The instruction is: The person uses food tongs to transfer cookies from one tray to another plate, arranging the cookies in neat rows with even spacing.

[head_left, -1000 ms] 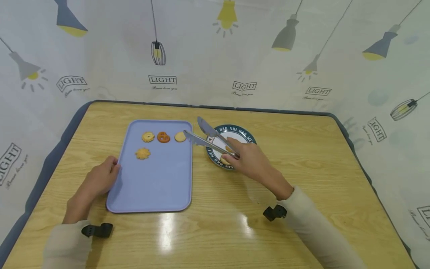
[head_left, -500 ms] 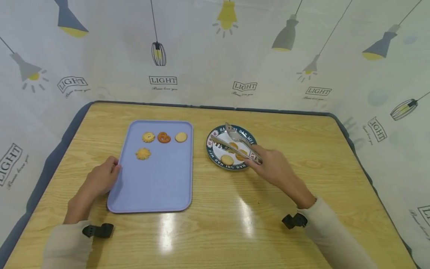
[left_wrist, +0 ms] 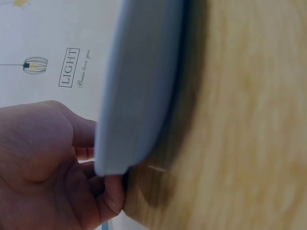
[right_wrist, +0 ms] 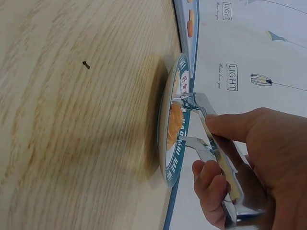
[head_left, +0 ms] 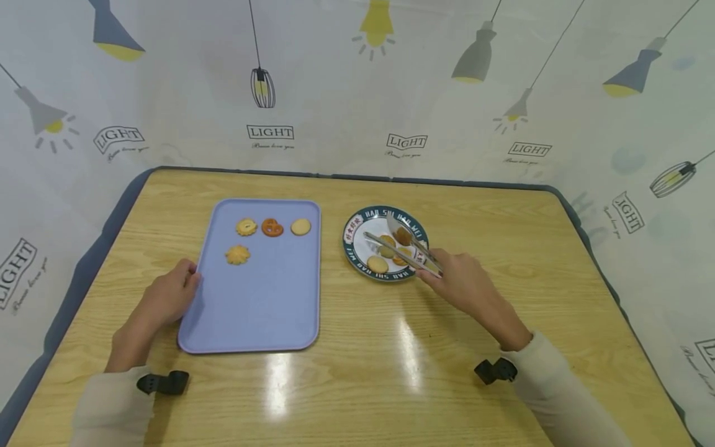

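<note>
My left hand (head_left: 167, 295) grips the left rim of a lavender tray (head_left: 257, 304); the left wrist view shows fingers curled under its edge. On the tray lie a ring-shaped scalloped cookie (head_left: 246, 227), a brown pretzel (head_left: 272, 228), a plain round cookie (head_left: 300, 227) and a flower-shaped cookie (head_left: 238, 254). My right hand (head_left: 466, 282) holds metal tongs (right_wrist: 225, 158), their arms spread over a green-rimmed plate (head_left: 385, 212). Between the arms sits a small brown cookie (head_left: 403, 236); whether they touch it I cannot tell. A pale round cookie (head_left: 377, 265) and others lie nearby on the plate.
Tray and plate stand side by side on a wooden table (head_left: 503, 248), with a strip of tabletop between them. A pale curtain (head_left: 335, 124) printed with lamps hangs behind the table and along its sides. A tiny dark speck (right_wrist: 86, 64) marks the wood.
The right hand has drawn the tongs back from the tray's right edge to over the plate, and their tips now stand around the brown cookie. The left hand has stayed on the tray.
</note>
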The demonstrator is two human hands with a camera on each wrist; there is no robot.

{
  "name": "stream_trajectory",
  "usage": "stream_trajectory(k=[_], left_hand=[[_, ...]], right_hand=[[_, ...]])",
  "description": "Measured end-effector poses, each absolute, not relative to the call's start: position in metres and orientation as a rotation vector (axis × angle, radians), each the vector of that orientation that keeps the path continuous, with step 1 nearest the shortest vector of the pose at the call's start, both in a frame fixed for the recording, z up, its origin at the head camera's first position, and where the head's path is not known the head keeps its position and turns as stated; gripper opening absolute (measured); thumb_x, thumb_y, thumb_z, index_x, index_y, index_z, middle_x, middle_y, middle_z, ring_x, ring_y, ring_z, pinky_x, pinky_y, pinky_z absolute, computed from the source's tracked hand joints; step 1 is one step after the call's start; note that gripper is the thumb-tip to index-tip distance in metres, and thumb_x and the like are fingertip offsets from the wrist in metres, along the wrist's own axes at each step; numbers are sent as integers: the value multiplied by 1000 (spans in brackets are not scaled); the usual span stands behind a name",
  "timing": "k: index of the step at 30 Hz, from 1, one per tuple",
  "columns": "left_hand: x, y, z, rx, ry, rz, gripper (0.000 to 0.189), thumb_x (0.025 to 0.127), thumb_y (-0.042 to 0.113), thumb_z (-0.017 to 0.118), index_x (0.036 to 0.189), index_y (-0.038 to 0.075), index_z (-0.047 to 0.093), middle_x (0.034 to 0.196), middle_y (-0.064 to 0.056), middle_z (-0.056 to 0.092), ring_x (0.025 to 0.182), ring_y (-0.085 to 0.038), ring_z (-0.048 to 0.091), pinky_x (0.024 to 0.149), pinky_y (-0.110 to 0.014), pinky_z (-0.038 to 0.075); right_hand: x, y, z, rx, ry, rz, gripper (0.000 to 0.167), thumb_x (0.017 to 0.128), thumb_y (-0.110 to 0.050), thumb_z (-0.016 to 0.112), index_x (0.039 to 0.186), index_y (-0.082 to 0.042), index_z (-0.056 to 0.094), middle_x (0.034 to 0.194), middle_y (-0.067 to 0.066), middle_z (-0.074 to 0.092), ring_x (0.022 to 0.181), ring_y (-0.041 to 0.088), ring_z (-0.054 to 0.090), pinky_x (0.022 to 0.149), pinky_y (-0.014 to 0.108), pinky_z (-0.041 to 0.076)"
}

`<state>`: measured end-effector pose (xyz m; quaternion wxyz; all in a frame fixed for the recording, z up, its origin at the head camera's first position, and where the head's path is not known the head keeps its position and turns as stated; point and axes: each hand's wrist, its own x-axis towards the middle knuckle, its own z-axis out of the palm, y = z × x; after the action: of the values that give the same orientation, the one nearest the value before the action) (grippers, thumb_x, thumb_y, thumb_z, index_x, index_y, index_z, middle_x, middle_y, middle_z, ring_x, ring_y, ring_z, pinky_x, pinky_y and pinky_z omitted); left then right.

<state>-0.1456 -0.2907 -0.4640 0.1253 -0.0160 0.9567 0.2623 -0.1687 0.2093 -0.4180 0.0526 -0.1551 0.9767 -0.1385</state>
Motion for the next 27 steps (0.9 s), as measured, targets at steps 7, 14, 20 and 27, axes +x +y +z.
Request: stream_trajectory(k=[7, 14, 20, 27], left_hand=[[-146, -292, -467, -55, 2783, 764, 38, 107, 20, 31, 127, -10, 42, 87, -18, 56, 72, -25, 53, 58, -32, 41], [-147, -294, -466, -38, 2797, 764, 36, 106, 19, 32, 125, -10, 42, 87, -19, 56, 73, -26, 53, 58, -32, 41], [-145, -293, -465, -45, 2787, 768, 37, 107, 19, 32, 127, -11, 41, 87, -19, 56, 72, -26, 53, 58, -32, 41], [-145, -292, -464, -48, 2783, 775, 38, 107, 20, 32, 128, -11, 41, 88, -19, 56, 73, -25, 53, 58, -32, 41]], right_hand=[[-167, 210, -423, -512, 2990, -442, 43, 97, -34, 64, 122, 0, 60, 69, 3, 59, 47, 11, 44, 45, 26, 34], [-166, 209, -427, -597, 3042, -459, 31, 96, -28, 66, 115, -3, 62, 65, 1, 55, 46, 10, 39, 44, 25, 31], [-166, 209, -429, -644, 3064, -448, 31, 96, -25, 67, 115, -2, 63, 64, 1, 55, 45, 9, 38, 44, 24, 30], [-168, 205, -427, -647, 3072, -477, 35, 97, -26, 65, 122, -1, 63, 62, 0, 52, 45, 9, 37, 44, 24, 30]])
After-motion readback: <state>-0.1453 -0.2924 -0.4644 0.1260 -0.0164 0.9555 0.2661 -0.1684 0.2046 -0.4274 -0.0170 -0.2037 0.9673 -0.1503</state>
